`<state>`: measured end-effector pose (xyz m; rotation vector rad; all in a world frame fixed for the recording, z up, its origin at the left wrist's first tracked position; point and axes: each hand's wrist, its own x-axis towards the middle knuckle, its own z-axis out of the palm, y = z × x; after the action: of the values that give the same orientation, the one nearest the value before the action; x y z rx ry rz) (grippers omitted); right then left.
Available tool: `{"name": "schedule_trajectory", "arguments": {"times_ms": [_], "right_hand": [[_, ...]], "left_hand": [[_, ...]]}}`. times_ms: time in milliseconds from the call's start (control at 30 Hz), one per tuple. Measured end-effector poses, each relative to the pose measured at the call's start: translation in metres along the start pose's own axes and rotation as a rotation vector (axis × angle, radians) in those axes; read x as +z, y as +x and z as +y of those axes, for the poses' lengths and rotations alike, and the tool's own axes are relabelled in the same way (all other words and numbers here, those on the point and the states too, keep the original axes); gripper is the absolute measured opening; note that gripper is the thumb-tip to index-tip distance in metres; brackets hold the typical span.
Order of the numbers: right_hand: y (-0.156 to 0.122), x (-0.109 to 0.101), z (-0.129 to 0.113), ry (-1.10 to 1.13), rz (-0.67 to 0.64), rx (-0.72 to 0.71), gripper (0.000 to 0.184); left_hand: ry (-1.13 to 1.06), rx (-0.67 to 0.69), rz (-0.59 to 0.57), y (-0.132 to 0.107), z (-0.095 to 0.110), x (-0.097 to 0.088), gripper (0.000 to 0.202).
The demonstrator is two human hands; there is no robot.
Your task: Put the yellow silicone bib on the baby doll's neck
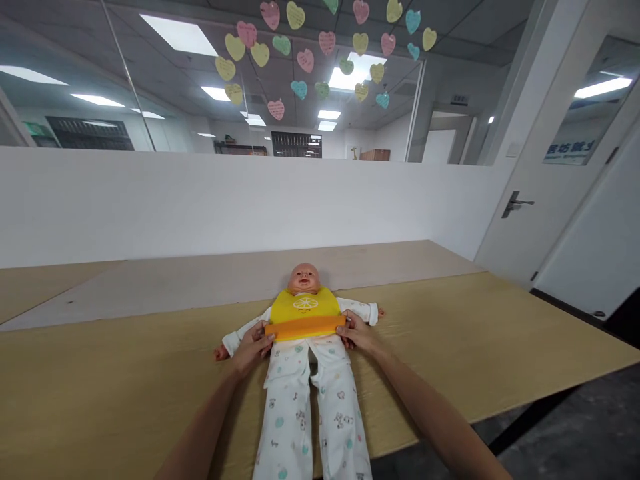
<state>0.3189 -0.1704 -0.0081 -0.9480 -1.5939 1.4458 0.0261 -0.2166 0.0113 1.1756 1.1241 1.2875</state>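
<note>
A baby doll (pixel 306 278) lies on its back on the wooden table (pixel 125 373), head away from me, dressed in white printed pyjamas (pixel 310 400). A yellow silicone bib (pixel 303 308) with an orange pocket rim (pixel 305 327) covers its chest. My left hand (pixel 254 350) pinches the left end of the orange rim. My right hand (pixel 356 333) grips the right end. Both hands rest against the doll's sides, fingers curled.
A white partition wall (pixel 200 200) runs behind the table, with glass above it carrying several coloured paper hearts (pixel 305 60). A white door with a handle (pixel 517 202) stands at the right. The table's right edge (pixel 575 373) drops to a dark floor.
</note>
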Motion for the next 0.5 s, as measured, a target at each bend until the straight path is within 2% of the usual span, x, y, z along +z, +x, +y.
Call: {"name": "schedule_trajectory", "arguments": {"times_ms": [67, 167, 300, 500], "right_hand": [[0.001, 0.0, 0.0, -0.001, 0.009, 0.003, 0.065], [0.003, -0.001, 0.001, 0.004, 0.021, 0.002, 0.065], [0.003, -0.003, 0.001, 0.044, 0.036, -0.021, 0.061], [0.002, -0.004, -0.013, 0.03, 0.069, -0.053, 0.057]], "left_hand": [[-0.019, -0.011, -0.033, -0.001, 0.001, 0.0, 0.056], [0.004, -0.01, -0.002, 0.002, -0.002, -0.001, 0.055], [0.046, 0.077, 0.024, 0.009, -0.007, -0.007, 0.048], [0.113, 0.102, 0.1, 0.013, -0.006, -0.012, 0.038]]}}
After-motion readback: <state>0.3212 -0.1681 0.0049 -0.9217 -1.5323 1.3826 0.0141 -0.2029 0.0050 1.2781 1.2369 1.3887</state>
